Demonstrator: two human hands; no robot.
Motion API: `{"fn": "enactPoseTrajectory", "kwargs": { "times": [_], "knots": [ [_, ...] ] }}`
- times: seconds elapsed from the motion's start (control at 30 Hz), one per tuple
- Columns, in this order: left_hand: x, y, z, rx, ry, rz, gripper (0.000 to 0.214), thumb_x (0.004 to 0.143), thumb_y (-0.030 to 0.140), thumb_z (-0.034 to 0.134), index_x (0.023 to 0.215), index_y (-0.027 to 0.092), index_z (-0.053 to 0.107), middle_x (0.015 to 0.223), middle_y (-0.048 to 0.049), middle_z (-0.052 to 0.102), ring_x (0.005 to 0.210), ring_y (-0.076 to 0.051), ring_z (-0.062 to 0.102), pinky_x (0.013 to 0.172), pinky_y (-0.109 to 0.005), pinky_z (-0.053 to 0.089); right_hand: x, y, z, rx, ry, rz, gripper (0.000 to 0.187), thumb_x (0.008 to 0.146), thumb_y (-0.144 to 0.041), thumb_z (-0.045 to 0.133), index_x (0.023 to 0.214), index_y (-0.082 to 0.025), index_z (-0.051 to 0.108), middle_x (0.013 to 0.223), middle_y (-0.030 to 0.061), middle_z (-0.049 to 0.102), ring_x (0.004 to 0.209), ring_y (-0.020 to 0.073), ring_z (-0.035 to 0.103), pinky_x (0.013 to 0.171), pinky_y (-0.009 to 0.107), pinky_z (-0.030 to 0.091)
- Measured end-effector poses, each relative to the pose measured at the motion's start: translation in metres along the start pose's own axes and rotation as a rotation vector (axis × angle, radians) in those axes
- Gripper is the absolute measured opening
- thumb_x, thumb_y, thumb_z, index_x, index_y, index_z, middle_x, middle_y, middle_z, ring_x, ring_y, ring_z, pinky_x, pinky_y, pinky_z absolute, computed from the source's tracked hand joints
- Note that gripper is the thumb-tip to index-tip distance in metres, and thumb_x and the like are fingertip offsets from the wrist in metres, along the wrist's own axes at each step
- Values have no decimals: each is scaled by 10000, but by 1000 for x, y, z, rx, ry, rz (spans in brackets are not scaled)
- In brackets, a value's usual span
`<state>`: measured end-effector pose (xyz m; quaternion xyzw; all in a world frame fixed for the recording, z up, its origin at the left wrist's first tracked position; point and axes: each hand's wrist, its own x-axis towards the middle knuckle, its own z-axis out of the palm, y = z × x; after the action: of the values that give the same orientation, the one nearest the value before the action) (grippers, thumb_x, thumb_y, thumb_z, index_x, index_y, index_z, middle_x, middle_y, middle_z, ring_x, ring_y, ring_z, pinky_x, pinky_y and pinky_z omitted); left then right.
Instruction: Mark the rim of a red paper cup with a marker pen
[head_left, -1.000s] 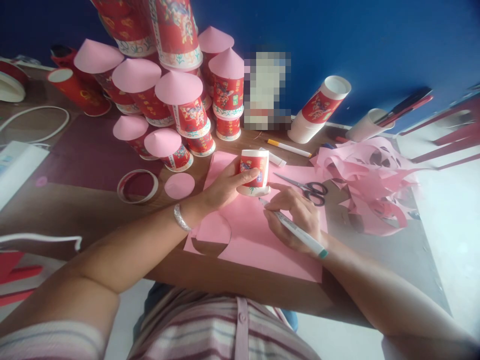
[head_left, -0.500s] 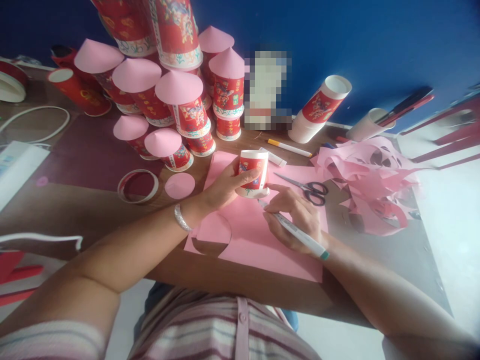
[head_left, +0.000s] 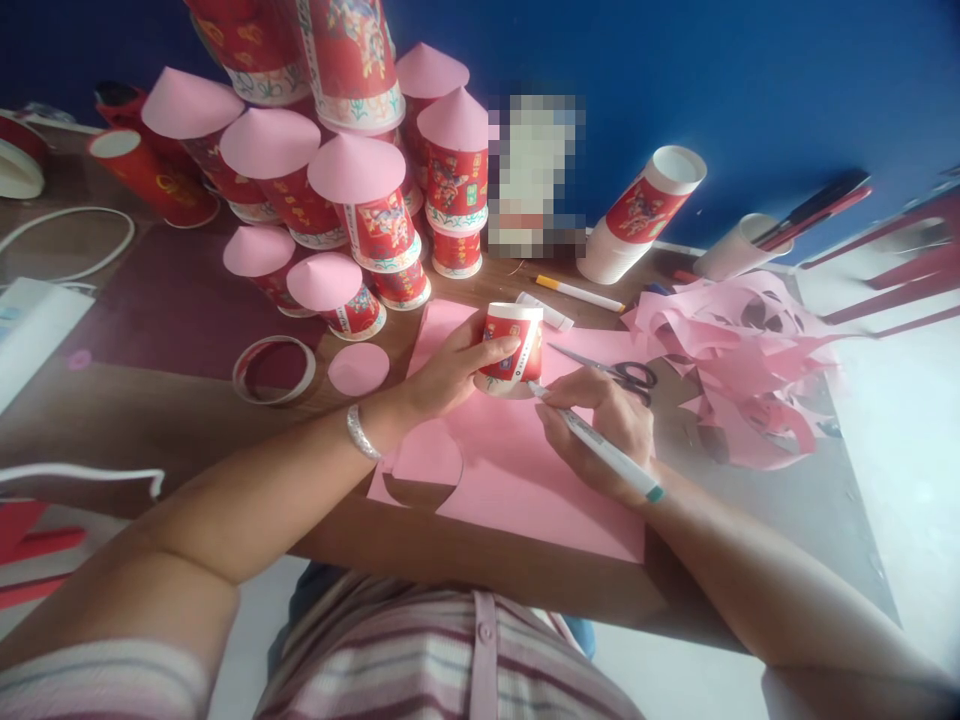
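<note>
A red-wrapped paper cup (head_left: 529,340) is held by the left hand (head_left: 452,362), whose fingers are closed round its side with the thumb laid across the front. The cup is kept over the pink sheet (head_left: 555,500), which is spread across the middle of the counter (head_left: 337,530) close to its front edge. A green-ended marker (head_left: 615,455) is gripped like a pen by the fingers of the right hand (head_left: 600,425), and its tip is set at the cup's white lower band; whether contact is made cannot be told for certain.

On this cup the red wrapping is in place. Green strokes can be seen on the left part of the band, while the stretch beside the tip appears to be left plain, so the decoration is judged only partly done. No cone is fitted. Toward the back left corner, cone-topped cups (head_left: 379,232) are grouped with coloured motifs drawn on their bands; these are judged finished. A pink disc (head_left: 359,370) is laid flat beside them. Scissors (head_left: 634,375) are left on the sheet, and cut paper scraps (head_left: 750,350) are heaped toward the right edge
</note>
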<state>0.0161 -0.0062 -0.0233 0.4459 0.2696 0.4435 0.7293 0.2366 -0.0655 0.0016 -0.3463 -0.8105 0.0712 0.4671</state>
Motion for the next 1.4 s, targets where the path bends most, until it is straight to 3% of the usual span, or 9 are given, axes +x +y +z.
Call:
{"fn": "enactPoseTrajectory", "kwargs": {
  "times": [0.4, 1.17, 1.4],
  "knots": [
    [0, 0, 1, 4, -47, 6, 487, 990, 624, 954, 1225, 219, 822, 999, -49, 828, 933, -217, 792, 888, -352, 662, 3, -1, -2, 14, -49, -41, 200, 1110, -107, 734, 1107, -298, 675, 862, -38, 765, 672, 160, 746, 611, 277, 606],
    [-1, 0, 0, 19, -61, 4, 463, 1024, 618, 917, 1249, 224, 828, 1011, -60, 845, 939, -226, 805, 882, -355, 661, 3, 1, -1, 47, -65, -59, 246, 1042, -67, 742, 1118, -297, 700, 861, -40, 787, 688, 169, 774, 653, 283, 648],
    [-1, 2, 2, -5, -25, -11, 505, 956, 598, 988, 1225, 209, 809, 999, -51, 841, 909, -210, 801, 853, -331, 661, 3, 1, 0, 26, -45, -58, 208, 1084, -96, 748, 1099, -296, 693, 850, -40, 782, 668, 161, 760, 630, 277, 637]
  ]
}}
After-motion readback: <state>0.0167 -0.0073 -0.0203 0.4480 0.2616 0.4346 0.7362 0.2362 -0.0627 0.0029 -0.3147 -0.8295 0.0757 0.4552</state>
